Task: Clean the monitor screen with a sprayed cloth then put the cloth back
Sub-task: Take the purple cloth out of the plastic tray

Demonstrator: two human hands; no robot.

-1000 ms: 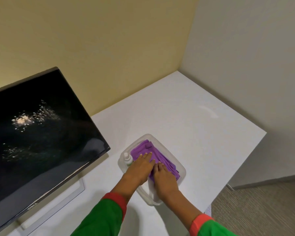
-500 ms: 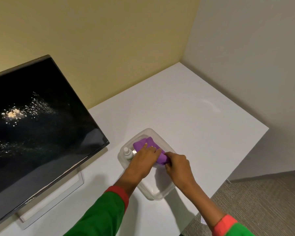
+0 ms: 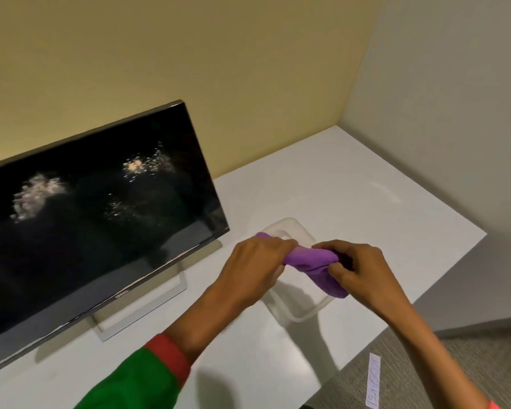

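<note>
We see both hands over the white bench (image 3: 351, 187), holding a purple cloth (image 3: 310, 259) between them above a clear plastic tray (image 3: 300, 231). The left hand (image 3: 250, 268) has its fingers (image 3: 278, 245) curled closed around one end of the cloth; a bit of purple pokes out past the knuckles on the far side. The right hand (image 3: 357, 268) has its fingers (image 3: 334, 249) pinched closed on the other end, with a bunched fold hanging down below the thumb. The cloth looks lifted off the tray, stretched between the two hands; we can't tell if any part touches the tray. The tray sits on the bench just right of the monitor (image 3: 95, 219), partly hidden by the hands. The monitor screen is dark, tilted, with pale speckled patches on the upper left and upper middle. Its clear stand (image 3: 142, 308) rests on the bench. Green sleeve with red cuff (image 3: 165, 358) on the left arm. A white label strip (image 3: 373, 379) lies on the grey carpet by the bench edge.
</note>
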